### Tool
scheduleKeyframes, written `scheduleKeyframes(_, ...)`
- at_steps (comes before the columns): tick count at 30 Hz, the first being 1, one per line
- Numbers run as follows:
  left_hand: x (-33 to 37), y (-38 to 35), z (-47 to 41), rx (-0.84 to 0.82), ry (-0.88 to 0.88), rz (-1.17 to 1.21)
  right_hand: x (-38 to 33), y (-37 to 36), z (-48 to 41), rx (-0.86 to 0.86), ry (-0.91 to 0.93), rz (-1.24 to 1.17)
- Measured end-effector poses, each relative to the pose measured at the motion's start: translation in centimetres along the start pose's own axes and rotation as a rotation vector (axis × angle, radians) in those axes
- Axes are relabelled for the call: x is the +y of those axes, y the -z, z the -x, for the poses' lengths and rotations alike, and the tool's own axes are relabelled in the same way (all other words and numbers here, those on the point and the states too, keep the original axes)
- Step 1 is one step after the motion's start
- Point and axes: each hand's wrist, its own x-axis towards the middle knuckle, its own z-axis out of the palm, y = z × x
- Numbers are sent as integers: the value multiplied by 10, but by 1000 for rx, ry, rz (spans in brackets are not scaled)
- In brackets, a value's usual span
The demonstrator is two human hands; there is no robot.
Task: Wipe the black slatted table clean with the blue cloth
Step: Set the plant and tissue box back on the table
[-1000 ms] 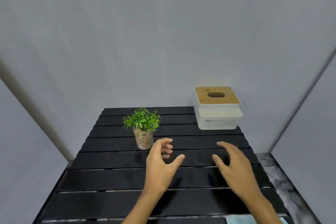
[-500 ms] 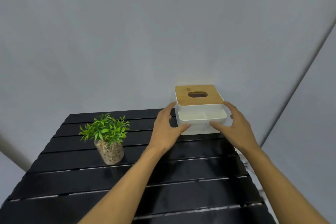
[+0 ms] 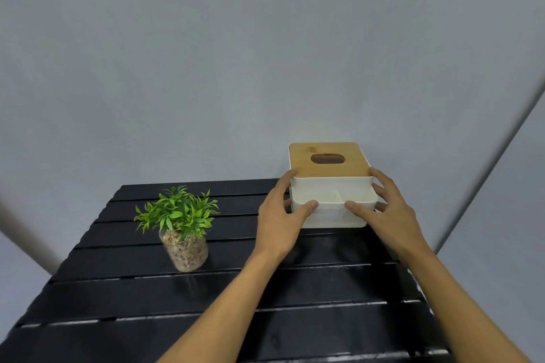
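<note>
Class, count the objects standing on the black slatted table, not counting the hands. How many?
2: a potted plant left of centre, and a white tissue box at the far right, held between both hands. The table's near edge is out of view.

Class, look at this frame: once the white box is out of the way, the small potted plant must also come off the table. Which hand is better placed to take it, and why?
Probably the left. The left hand grips the white box on the side facing the potted plant. The right hand is on the far side, so the box blocks it.
</note>
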Motion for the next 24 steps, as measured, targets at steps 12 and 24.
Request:
scheduleKeyframes(12,8,62,50,118,14,-6,-28,-44,46,-99,11,-157)
scheduleKeyframes(24,7,85,79,128,34,-17,-43,-54,77,-125,4,-135)
